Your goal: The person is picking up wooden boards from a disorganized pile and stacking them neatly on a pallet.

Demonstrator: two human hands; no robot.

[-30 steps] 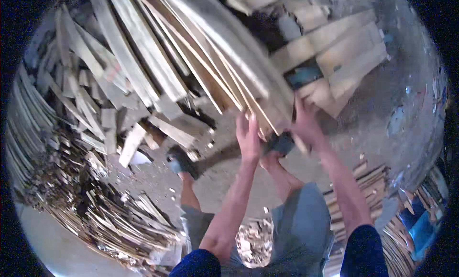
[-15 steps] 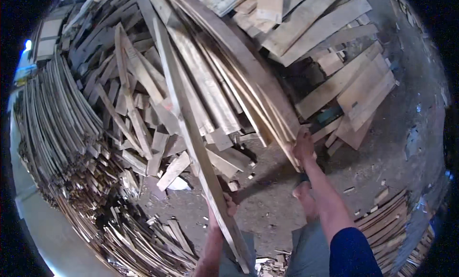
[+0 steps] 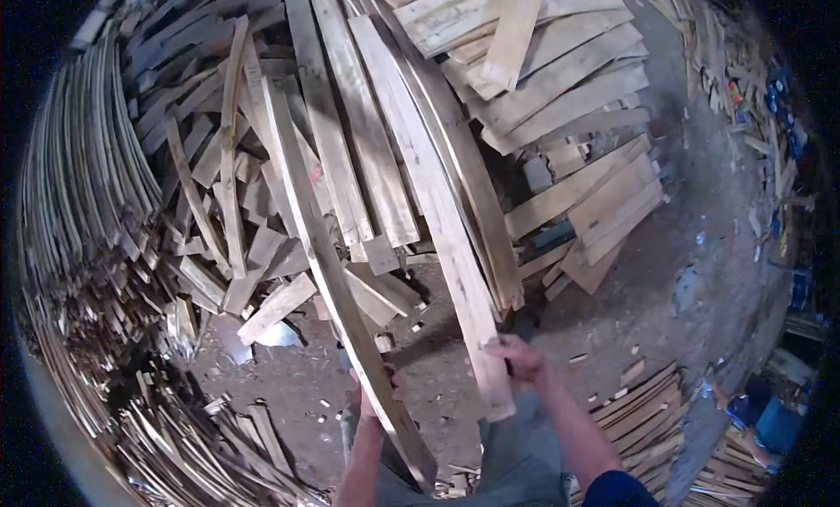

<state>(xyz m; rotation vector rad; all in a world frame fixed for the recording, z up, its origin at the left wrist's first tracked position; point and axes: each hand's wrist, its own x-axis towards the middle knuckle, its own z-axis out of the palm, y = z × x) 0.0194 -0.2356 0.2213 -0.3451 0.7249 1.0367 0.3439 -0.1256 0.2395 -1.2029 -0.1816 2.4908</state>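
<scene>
Low at centre-left, my left hand [image 3: 388, 391] is wrapped round a long narrow wooden plank [image 3: 325, 266], which slants from my lap up to the far left. My right hand [image 3: 516, 358] grips the near end of a second, wider plank [image 3: 435, 196], thumb on top and the other fingers mostly hidden beneath it. That plank points away from me, and more long boards [image 3: 500, 244] lie close along its right side. Between the two held planks rest other long boards [image 3: 376, 148] on the pile.
Short offcuts [image 3: 276, 310] are heaped left of centre. Tall stacks of thin strips [image 3: 83, 157] line the far left. Wide boards [image 3: 560, 78] are piled at the upper right, and strips [image 3: 643, 411] lie at lower right. Another person [image 3: 774, 424] is at the right edge.
My right hand has drawn a wide plank toward me, out from beside the stacked boards. The view has shifted, and my left hand still holds its narrow plank.
</scene>
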